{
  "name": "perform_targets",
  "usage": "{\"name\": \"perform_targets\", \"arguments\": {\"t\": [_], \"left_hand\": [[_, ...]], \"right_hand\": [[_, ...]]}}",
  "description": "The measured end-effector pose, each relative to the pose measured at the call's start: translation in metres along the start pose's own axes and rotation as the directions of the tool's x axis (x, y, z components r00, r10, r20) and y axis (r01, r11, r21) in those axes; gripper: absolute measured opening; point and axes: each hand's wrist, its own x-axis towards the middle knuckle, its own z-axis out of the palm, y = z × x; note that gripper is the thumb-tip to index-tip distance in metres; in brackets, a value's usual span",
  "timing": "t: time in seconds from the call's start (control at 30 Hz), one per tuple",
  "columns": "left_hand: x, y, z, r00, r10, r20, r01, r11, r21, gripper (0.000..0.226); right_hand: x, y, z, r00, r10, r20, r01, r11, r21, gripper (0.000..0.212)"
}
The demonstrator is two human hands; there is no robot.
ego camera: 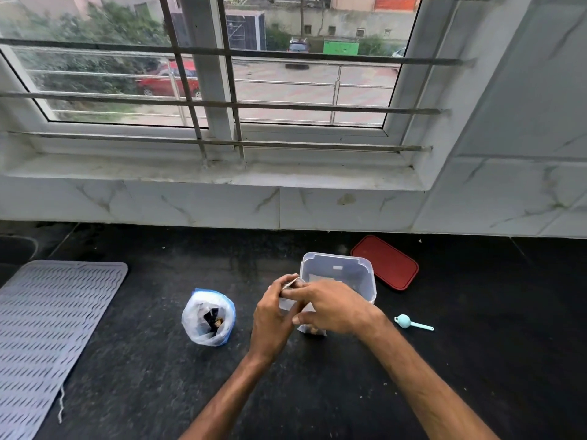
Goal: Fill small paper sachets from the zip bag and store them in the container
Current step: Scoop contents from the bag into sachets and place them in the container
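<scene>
the black tabletop (143,376) carries everything, under a barred window. a grey ribbed drying mat (54,328) lies flat at the far left, well apart from the work. near the middle stands the clear plastic container (330,256), open, with something pale already inside; what it is cannot be told. its red lid (386,263) lies flat just behind and to the right. the zip bag (193,319) stands left of the hands, mouth open, dark contents showing inside.

the 2 hands meet just in front of the container. the left hand (273,315) pinches the top edge of a small paper sachet (309,328) between thumb and fingers. the right hand (330,308) curls over the same top from the other side, gripping it too. the sachet hangs upright between them, its lower end close to the tabletop; whether it touches cannot be told. a small teal scoop (411,323) rests to the right, untouched.

this looks like the closing step: the sachet seems filled and its top is being folded or sealed. the next move likely calls for a firm crease, then 1 short lift back over the container's rim to drop it in upright.
</scene>
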Motion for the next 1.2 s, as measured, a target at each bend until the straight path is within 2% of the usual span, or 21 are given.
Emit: {"name": "perform_targets", "arguments": {"t": [0.2, 0.3, 0.4, 0.53, 0.7, 0.87, 1.07, 1.2], "left_hand": [[-0.014, -0.015, 0.016, 0.996, -0.084, 0.024, 0.083, 0.996, 0.03, 0.043], [-0.032, -0.02, 0.029, 0.986, -0.136, 0.098, 0.131, 0.99, 0.055, 0.049], [-0.047, -0.026, 0.036, 0.965, -0.198, 0.17, 0.189, 0.98, 0.066, 0.072], [-0.053, -0.039, 0.036, 0.954, -0.238, 0.184, 0.221, 0.969, 0.106, 0.089], [-0.055, -0.046, 0.035, 0.953, -0.248, 0.173, 0.217, 0.959, 0.181, 0.096], [-0.052, -0.038, 0.035, 0.969, -0.188, 0.163, 0.152, 0.966, 0.209, 0.093], [-0.038, -0.017, 0.04, 0.982, 0.028, 0.187, -0.078, 0.961, 0.264, 0.084], [-0.028, -0.002, 0.051, 0.975, 0.129, 0.18, -0.183, 0.927, 0.327, 0.075]], "right_hand": [[-0.008, 0.019, 0.02, 0.98, 0.047, -0.194, -0.055, 0.998, -0.033, 0.026], [-0.013, 0.031, 0.043, 0.983, 0.072, -0.167, -0.08, 0.996, -0.043, 0.027], [-0.018, 0.045, 0.067, 0.989, 0.043, -0.139, -0.044, 0.999, -0.003, 0.027], [-0.026, 0.06, 0.085, 0.979, 0.037, -0.202, -0.025, 0.998, 0.061, 0.017], [-0.031, 0.073, 0.098, 0.958, 0.021, -0.287, 0.016, 0.992, 0.125, 0.028], [-0.036, 0.086, 0.107, 0.931, 0.034, -0.362, -0.004, 0.996, 0.084, 0.035], [-0.046, 0.096, 0.1, 0.887, -0.007, -0.462, 0.029, 0.999, 0.041, 0.041], [-0.063, 0.121, 0.087, 0.784, 0.136, -0.606, -0.054, 0.987, 0.152, 0.03]]}}
